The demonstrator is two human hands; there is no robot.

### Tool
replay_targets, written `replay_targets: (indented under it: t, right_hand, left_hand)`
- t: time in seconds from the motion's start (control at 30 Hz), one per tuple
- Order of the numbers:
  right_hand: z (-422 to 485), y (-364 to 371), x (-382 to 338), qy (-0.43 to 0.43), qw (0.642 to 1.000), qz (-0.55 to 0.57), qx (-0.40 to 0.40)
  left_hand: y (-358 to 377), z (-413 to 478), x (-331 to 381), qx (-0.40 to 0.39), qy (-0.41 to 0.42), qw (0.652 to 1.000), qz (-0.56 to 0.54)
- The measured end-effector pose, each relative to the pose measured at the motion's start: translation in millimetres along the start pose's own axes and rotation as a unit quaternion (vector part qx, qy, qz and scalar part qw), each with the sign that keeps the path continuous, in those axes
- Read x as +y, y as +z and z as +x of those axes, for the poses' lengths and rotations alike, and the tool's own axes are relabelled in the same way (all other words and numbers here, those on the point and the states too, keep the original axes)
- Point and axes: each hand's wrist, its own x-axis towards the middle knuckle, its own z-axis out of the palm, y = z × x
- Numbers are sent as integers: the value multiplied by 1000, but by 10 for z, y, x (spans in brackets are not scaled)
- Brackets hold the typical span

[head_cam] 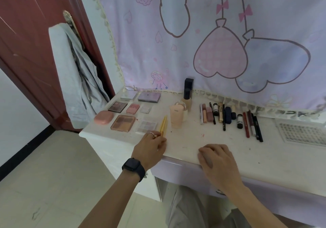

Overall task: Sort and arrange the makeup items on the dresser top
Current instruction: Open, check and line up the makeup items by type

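Two hands are working at the near edge of the counter [194, 139]. The left hand [150, 146], wearing a dark watch [133, 167] at the wrist, is pinching the near ends of a pair of yellow sticks [163, 124]. Their far ends are pointing towards twelve o'clock, lying on or just above the surface; I cannot tell which. The right hand [216, 157] is resting at five o'clock from them, fingers loosely bent on the counter's lip and grasping nothing.

Moving outward, a clear palette [147, 126] is lying just beside the sticks at nine o'clock. A peach tumbler [176, 117] is standing near them at two o'clock, with a tall foundation bottle [187, 93] behind it. Further off at ten o'clock, a brown palette [123, 122] and a pink compact [103, 117] are sitting among other flat cases in tidy rows. Well away at three o'clock, a row of pencils and tubes [227, 116] is lying side by side.

The sorting is looking nearly finished to me, the sticks seeming to be the last loose pieces. The danger is sitting in that narrow gap. Swinging the sticks rightward while placing them could be knocking the tumbler, which looks light, into the bottle. Nudging leftward could be shoving the clear palette out of line. Thin sticks left near the lip could also be rolling off the edge.
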Motion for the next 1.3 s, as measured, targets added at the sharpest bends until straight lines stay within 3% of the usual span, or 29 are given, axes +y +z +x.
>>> replay_targets:
  t: [0.87, 1.07, 1.3]
  right_hand:
    - [-121, -196, 2, 38, 997, 15, -58]
    - [-190, -337, 165, 54, 985, 114, -120]
    - [-712, -974, 777, 144, 984, 92, -49]
  left_hand:
    - [-23, -10, 246, -8, -14, 997, 81]
    - [28, -158, 658, 36, 29, 998, 43]
    - [532, -250, 1407, 10, 124, 991, -44]
